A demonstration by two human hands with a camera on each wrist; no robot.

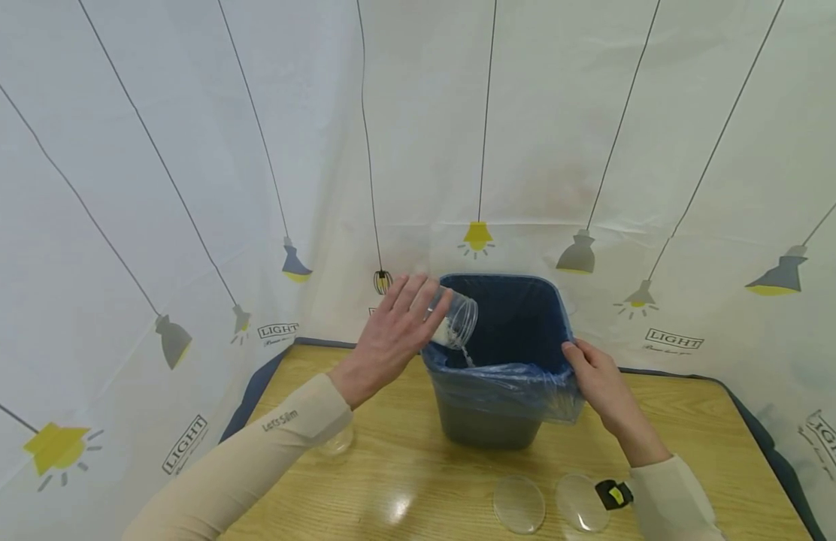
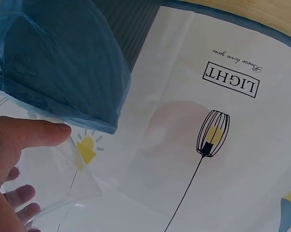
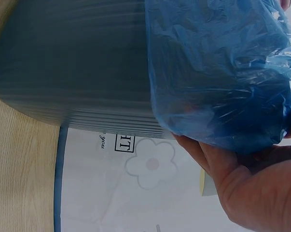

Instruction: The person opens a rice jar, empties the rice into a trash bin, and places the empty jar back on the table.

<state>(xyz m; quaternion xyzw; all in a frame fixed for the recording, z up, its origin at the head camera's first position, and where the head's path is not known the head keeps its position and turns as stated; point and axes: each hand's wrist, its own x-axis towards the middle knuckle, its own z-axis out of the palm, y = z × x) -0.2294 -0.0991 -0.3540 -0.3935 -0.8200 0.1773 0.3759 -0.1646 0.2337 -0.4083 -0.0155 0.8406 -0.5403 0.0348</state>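
Note:
My left hand (image 1: 394,338) grips a clear jar (image 1: 464,319), tipped with its mouth toward the inside of a dark waste bin (image 1: 489,424). White contents show in the jar, and a little white stuff is at its lower lip. In the left wrist view the thumb and fingers lie around the clear jar wall (image 2: 63,179). A blue bin bag (image 1: 519,383) lines the bin and hangs over its rim. My right hand (image 1: 604,387) pinches the rim and bag at the bin's right side; in the right wrist view the bag (image 3: 222,72) partly hides its fingers.
Two clear round discs (image 1: 519,504) lie on the wooden table (image 1: 404,481) in front of the bin. Another clear glass vessel (image 1: 338,442) stands partly behind my left forearm. A lamp-printed white sheet (image 1: 418,150) rises behind the bin.

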